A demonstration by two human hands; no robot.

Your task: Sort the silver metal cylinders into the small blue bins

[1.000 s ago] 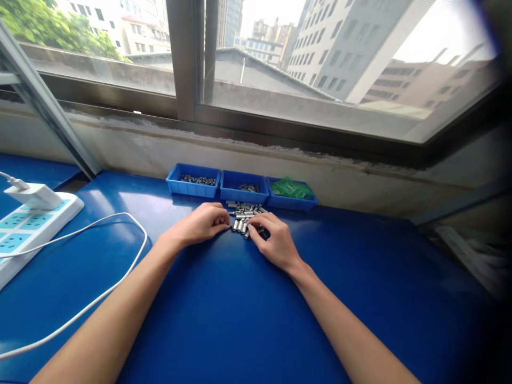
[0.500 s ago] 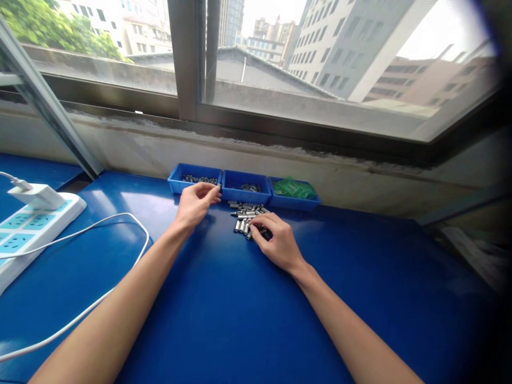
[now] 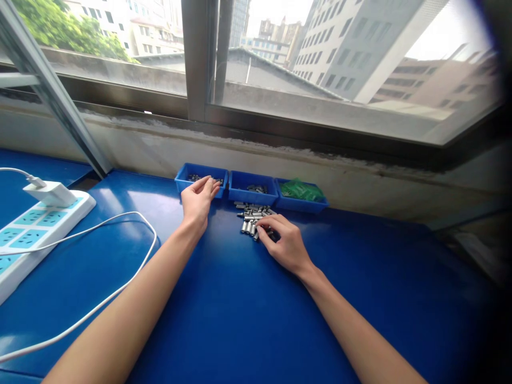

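My left hand [image 3: 196, 201] is over the front wall of the left blue bin [image 3: 184, 185], which holds many small metal parts [image 3: 194, 177]. Its thumb and fingers are pinched together, and whatever is between them is too small to make out. My right hand [image 3: 285, 242] rests at the right side of a pile of short silver metal cylinders [image 3: 250, 217] on the table. Thumb and index finger of that hand close at the pile's edge; the hand hides part of the pile and anything it grips.
The middle blue bin [image 3: 236, 193] contains some metal pieces [image 3: 258, 189]. In the right blue bin [image 3: 301, 205] lies green plastic wrapping [image 3: 301, 189]. A white power strip [image 3: 86, 205] with a charger [image 3: 50, 193] stands left, its white cable [image 3: 149, 229] looping across the blue table [image 3: 240, 314]. Behind is a window.
The view has shifted slightly. My left hand has moved from between the left and middle bins to over the left bin, its fingers turned upward. My right hand stays at the pile.
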